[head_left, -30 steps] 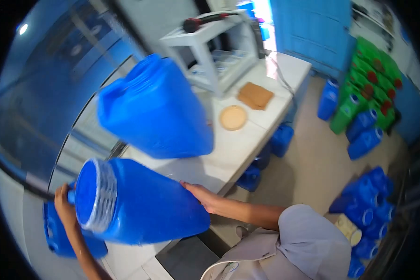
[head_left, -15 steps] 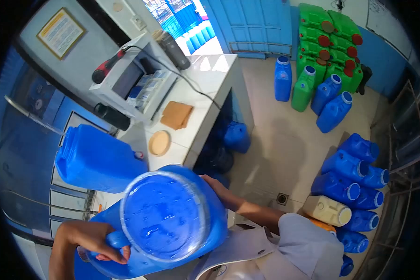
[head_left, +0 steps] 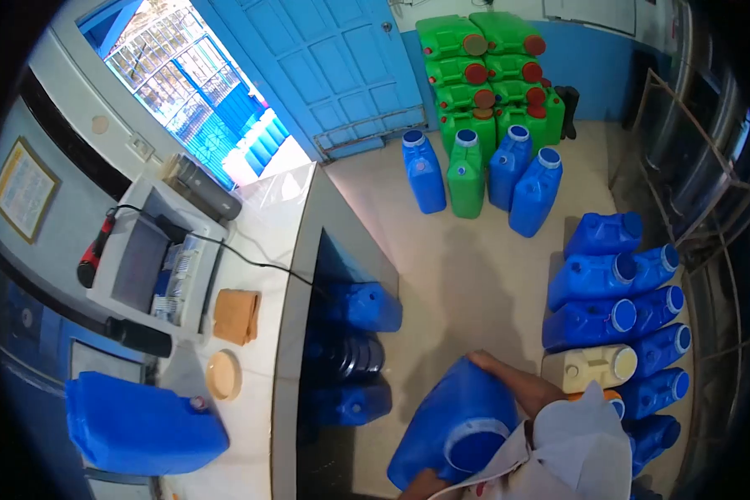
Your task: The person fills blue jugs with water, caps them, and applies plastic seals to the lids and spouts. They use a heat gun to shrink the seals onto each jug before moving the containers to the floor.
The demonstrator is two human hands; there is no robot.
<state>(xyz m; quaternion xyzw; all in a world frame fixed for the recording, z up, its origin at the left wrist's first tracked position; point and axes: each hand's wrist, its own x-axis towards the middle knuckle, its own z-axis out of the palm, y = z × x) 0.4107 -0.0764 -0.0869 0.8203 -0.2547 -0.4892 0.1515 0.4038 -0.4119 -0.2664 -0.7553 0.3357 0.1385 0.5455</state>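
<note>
1. On my remote feed, the large blue plastic jug (head_left: 450,425) with the round blue lid (head_left: 477,450) and whitish collar was off the white-tiled counter (head_left: 258,408). It hung tilted over the floor side, lid close to the wearer's torso. Half a second earlier it had overlapped the counter's edge in my view.
2. Right hand (head_left: 490,367): fingers curled over the jug's far edge, holding it. Left hand (head_left: 427,483): beside the lid, fingers hidden; I could not tell its grip.
3. My reading: the jug was being carried, its weight probably shared by both hands.
4. On the counter, a second blue plastic jug (head_left: 142,425) stayed put, near a round tan disc (head_left: 223,375) and a folded brown cloth (head_left: 237,317).
5. The view had swung rightward. Rows of capped blue plastic jugs (head_left: 583,325) stood beyond the right arm; stacked green plastic jugs (head_left: 450,67) lay farther off.
</note>
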